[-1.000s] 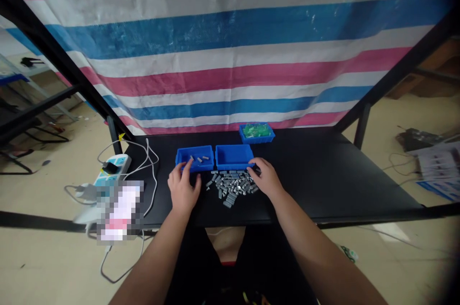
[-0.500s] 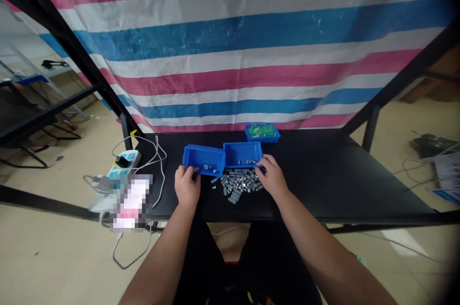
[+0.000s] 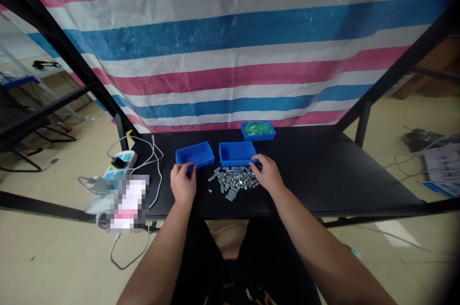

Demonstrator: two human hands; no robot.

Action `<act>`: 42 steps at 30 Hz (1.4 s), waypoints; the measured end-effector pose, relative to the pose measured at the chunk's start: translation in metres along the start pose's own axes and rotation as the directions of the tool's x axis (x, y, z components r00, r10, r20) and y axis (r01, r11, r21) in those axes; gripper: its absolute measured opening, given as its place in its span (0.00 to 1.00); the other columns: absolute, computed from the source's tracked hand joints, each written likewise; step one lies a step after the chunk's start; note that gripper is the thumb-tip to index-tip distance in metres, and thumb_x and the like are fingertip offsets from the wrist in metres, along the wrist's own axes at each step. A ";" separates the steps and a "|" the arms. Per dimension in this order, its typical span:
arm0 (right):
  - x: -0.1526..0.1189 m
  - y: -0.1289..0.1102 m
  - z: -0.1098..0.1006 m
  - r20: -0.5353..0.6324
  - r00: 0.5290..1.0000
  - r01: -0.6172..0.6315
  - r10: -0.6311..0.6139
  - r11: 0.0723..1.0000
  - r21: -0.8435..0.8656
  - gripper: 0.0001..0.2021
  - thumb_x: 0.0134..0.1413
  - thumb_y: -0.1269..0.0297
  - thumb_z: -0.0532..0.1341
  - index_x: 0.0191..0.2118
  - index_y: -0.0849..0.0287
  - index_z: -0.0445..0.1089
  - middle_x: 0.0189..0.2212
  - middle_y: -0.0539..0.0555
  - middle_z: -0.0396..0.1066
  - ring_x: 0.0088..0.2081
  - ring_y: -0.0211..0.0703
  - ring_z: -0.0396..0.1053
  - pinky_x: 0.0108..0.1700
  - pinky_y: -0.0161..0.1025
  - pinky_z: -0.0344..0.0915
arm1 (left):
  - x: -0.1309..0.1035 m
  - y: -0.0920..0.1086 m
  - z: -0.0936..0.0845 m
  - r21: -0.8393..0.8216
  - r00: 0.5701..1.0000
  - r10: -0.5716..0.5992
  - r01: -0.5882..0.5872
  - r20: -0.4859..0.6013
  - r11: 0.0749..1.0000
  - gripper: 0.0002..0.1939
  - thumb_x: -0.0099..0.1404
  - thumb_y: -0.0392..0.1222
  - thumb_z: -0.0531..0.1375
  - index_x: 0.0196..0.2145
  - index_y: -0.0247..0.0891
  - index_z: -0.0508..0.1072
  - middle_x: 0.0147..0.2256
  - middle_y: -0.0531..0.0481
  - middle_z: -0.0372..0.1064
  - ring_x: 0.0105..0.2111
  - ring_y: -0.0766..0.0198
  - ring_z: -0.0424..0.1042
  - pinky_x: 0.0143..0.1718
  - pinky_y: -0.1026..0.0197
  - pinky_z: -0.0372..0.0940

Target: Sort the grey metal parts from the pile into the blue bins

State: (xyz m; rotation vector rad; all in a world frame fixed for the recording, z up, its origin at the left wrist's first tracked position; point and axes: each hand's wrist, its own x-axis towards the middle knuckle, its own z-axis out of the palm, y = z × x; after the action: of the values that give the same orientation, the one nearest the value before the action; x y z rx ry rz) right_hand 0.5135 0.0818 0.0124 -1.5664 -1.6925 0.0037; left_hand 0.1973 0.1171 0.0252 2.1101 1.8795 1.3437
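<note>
My left hand (image 3: 183,184) is closed on the front edge of a blue plastic bin (image 3: 194,147), which sits slightly turned on the black table. Its fingers bend over the rim, and hardly anything inside shows from here. My right hand (image 3: 266,173) pinches the front right corner of a second blue plastic bin (image 3: 237,144). That bin's low front wall hides most of its floor. Just in front of it lies a loose pile of small grey metal fasteners (image 3: 235,182), several of them long and sleeve-like. One small screw (image 3: 210,191) lies apart, left of the pile.
A third blue bin (image 3: 258,138) with green packets (image 3: 258,128) stands behind, near the striped sheet (image 3: 230,65). At the left are a power strip (image 3: 122,163), white cables (image 3: 158,175) and a blurred-out device (image 3: 128,204). Black frame posts (image 3: 362,125) flank the table (image 3: 323,175).
The left bin has been lowered from a tilt toward me and shifted left, leaving a gap between the bins. The right bin's front also tips less toward me. Fasteners seen inside both are now hidden.
</note>
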 end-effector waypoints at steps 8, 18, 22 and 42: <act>-0.004 0.004 -0.003 -0.045 0.990 -0.123 0.130 0.984 0.128 0.17 0.53 0.69 0.59 0.50 0.53 0.69 0.45 0.56 0.73 0.46 0.51 0.72 0.46 0.44 0.68 | 0.003 0.002 0.002 -0.134 0.989 0.101 -0.086 0.106 0.987 0.11 0.69 0.41 0.59 0.48 0.45 0.76 0.47 0.44 0.68 0.48 0.53 0.71 0.51 0.51 0.68; -0.014 0.013 -0.015 -0.108 0.982 -0.153 0.152 0.988 -0.001 0.11 0.51 0.71 0.57 0.37 0.55 0.75 0.42 0.56 0.75 0.44 0.51 0.70 0.50 0.49 0.66 | -0.027 0.005 -0.040 -0.272 0.891 0.265 -0.169 0.369 0.947 0.11 0.67 0.40 0.58 0.48 0.42 0.71 0.41 0.47 0.67 0.40 0.59 0.71 0.44 0.57 0.70; -0.026 -0.008 -0.025 -0.098 0.993 -0.063 0.061 0.998 -0.020 0.09 0.55 0.68 0.60 0.40 0.54 0.76 0.41 0.55 0.75 0.44 0.51 0.69 0.51 0.49 0.64 | -0.041 -0.001 -0.052 -0.286 0.811 0.351 -0.237 0.467 0.928 0.13 0.68 0.39 0.57 0.50 0.43 0.73 0.45 0.45 0.69 0.47 0.56 0.71 0.52 0.53 0.68; -0.001 -0.057 -0.008 0.328 0.941 0.142 -0.086 0.979 -0.149 0.07 0.55 0.73 0.63 0.30 0.54 0.75 0.28 0.51 0.75 0.35 0.46 0.67 0.40 0.41 0.60 | -0.028 0.010 -0.025 -0.191 0.867 0.204 -0.129 0.454 0.973 0.14 0.70 0.39 0.55 0.51 0.42 0.74 0.46 0.44 0.71 0.46 0.56 0.73 0.50 0.54 0.69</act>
State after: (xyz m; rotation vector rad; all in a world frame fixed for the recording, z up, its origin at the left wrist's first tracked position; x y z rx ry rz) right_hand 0.4704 0.0642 0.0455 -1.6579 -2.0847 0.0579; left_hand 0.1933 0.0786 0.0302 2.2912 1.3815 0.8455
